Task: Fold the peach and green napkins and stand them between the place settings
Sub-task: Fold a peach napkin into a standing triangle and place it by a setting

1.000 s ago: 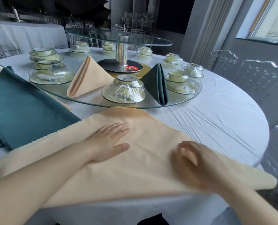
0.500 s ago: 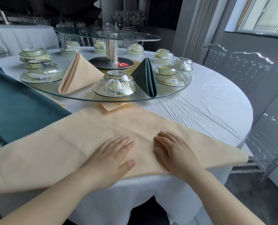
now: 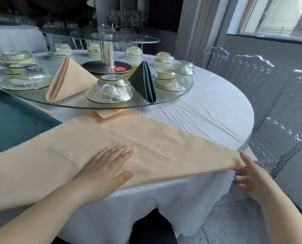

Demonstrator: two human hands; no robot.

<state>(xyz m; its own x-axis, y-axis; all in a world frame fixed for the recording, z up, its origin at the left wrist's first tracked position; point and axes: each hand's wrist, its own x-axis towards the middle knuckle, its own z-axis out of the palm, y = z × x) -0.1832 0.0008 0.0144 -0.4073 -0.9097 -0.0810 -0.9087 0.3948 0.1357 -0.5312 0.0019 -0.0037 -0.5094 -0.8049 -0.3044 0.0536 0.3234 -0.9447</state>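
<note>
Peach cloth covers the near side of the table: the flat peach napkin (image 3: 164,138) lies on the white tablecloth (image 3: 208,111), folded into a wide triangle. Its apex points at the glass turntable (image 3: 72,103) and its long edge runs along the table's near rim. The left hand (image 3: 108,166) rests palm-down on the napkin's middle, fingers straight and close together, gripping nothing. The right hand (image 3: 249,176) is at the napkin's right tip by the table's edge. One finger lies over the tip and the others spread lower, but blur hides whether they pinch the cloth. A flat green napkin (image 3: 14,124) lies to the left, its near edge under the peach one. On the turntable a standing peach napkin (image 3: 67,80) and a standing green napkin (image 3: 144,81) flank the middle setting (image 3: 109,90), where clear film wraps pale dishes stacked on a plate, the top bowl upside down. Just right of the green napkin, the right setting (image 3: 169,80) holds an upright cup on a saucer inside its wrap. The left setting (image 3: 23,76) shows bowls stacked on a plate under film. More wrapped sets ring the metal column (image 3: 108,53), which carries an upper glass tier (image 3: 111,37).
</note>
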